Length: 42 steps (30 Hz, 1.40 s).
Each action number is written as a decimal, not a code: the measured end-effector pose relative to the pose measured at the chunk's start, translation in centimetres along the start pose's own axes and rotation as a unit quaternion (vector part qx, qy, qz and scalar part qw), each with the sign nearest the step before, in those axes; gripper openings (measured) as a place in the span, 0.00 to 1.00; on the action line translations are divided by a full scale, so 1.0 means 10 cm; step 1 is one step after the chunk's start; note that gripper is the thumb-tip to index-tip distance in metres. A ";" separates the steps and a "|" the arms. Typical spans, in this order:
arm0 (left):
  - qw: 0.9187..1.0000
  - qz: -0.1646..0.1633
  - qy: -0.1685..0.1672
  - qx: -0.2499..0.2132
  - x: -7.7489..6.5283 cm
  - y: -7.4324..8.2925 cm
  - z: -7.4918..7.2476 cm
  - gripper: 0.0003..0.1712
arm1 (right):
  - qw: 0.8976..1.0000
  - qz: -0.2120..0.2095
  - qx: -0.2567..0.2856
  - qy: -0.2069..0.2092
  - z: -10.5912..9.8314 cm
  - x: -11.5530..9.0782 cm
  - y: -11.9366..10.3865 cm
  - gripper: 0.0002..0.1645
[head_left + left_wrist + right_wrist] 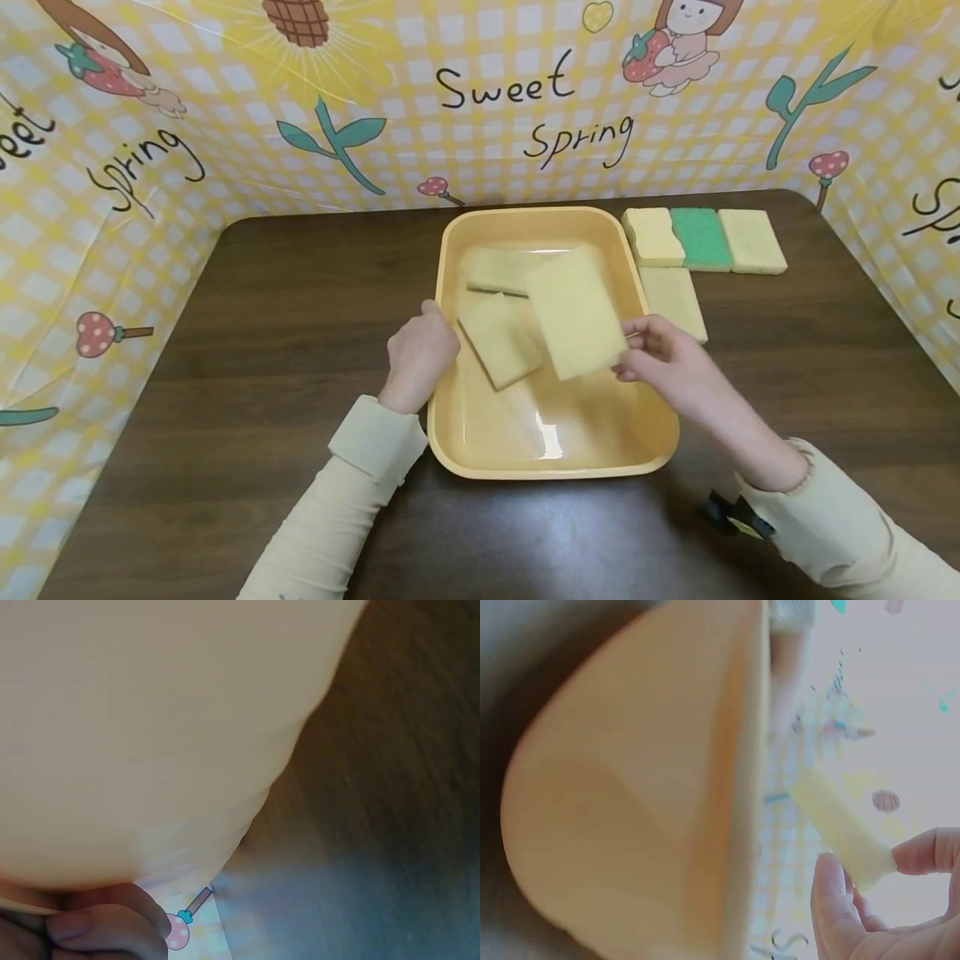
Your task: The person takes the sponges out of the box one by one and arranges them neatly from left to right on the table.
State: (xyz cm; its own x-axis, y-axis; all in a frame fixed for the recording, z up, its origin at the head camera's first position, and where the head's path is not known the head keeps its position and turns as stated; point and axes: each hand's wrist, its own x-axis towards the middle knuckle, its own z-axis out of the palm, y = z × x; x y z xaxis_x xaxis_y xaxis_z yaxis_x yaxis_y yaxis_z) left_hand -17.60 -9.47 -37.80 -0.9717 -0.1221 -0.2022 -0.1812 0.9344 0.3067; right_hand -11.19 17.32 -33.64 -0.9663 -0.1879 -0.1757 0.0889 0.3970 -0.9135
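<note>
A yellow tub [551, 468] is set on a dark table [300, 317]. At nine o'clock, the left hand [422, 357] is curled over its rim, seemingly to steady it. At three o'clock, one corner of a pale sponge [576, 315] is pinched between thumb and fingers by the right hand [667, 357]; it is held tilted above the tub, the grip probably kept to the corner so the rest hangs free. Inside, a loose sponge [498, 346] is laid at nine o'clock; a farther sponge [495, 268], toward eleven, is partly hidden by the held one. Outside, toward two o'clock, a flat sponge [678, 296] is partly covered by the right hand; beyond, a cream sponge [652, 237], a green sponge [701, 237] and a plain sponge [752, 240] are lined up. Behind hangs a checked cloth [480, 158].
</note>
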 end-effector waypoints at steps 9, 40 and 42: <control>1.000 0.003 0.002 -0.002 0.00 0.00 -0.01 0.12 | 0.998 -0.002 0.042 0.055 -0.40 0.00 0.24 0.22; 1.000 0.008 0.004 0.012 0.01 -0.01 0.01 0.11 | 0.977 0.115 0.133 0.125 -1.28 0.18 0.99 0.37; 1.000 0.009 0.006 0.011 0.01 -0.01 0.01 0.11 | 0.974 0.119 0.149 0.123 -1.29 0.19 1.02 0.37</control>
State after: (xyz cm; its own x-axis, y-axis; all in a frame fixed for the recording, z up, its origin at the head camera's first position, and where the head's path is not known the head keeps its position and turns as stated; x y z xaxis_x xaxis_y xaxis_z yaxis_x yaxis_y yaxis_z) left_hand -17.62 -9.56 -37.94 -0.9765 -0.1100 -0.1855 -0.1611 0.9438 0.2886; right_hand -15.19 32.64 -38.58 -0.9349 0.1133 -0.3363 0.3486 0.1167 -0.9300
